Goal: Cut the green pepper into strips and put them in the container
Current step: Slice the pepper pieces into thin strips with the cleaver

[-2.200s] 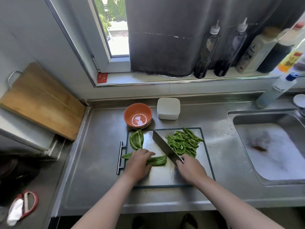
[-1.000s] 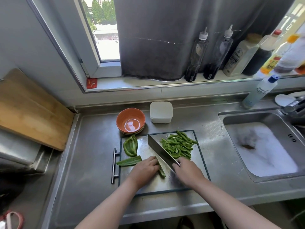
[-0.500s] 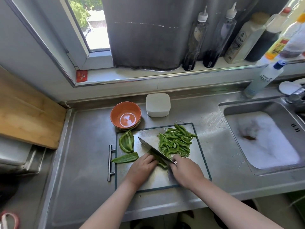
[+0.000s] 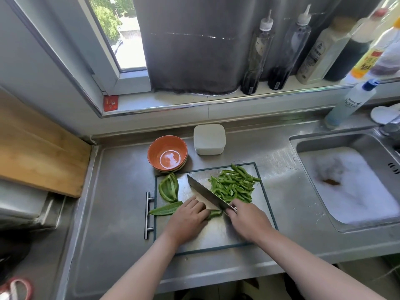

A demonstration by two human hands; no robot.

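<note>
**Blade hard by the knuckles, mid-slice**

Left hand is curled over a pepper piece, pinning it to the cutting board. Only a short green end shows past the fingertips. Right hand is clenched round the handle of the knife, with the blade close against the left knuckles. Cut strips are heaped just beyond the blade, away from the holding fingers. Two uncut pieces lie outside the left hand. White container, apparently lidded, sits well past the knife tip.

Risks, as I judge them: the stub is short, so a fingertip creeping out from under the knuckles could meet the edge. The pepper may also skid on the shiny board.
</note>
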